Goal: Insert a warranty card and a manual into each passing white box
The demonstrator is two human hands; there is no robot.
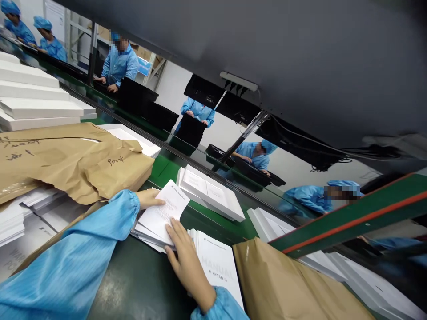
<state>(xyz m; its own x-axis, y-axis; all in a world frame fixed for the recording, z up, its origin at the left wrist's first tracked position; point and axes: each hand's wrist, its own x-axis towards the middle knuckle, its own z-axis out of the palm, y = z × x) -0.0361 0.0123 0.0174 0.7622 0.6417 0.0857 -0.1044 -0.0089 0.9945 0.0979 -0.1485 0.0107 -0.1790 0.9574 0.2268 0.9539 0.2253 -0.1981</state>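
Observation:
A white warranty leaflet (173,201) is pinched at its left edge by my left hand (150,198). Beneath it sits a small pile of similar leaflets (151,234) on the dark green surface. My right hand (187,258) reaches in from below with its fingers stretched out. Its fingertips touch the leaflet's lower right edge, and the thumb lies apart, beside the pile. Just right of that hand, partly covered by it, is a stack of white manuals (218,266).
An opened brown paper package (113,166) with printed papers lies left; another brown package (287,280) is at right. White box trays (213,195) sit on the green conveyor (163,166) beyond. A grey panel (267,40) hangs overhead. Several co-workers in blue work across the line.

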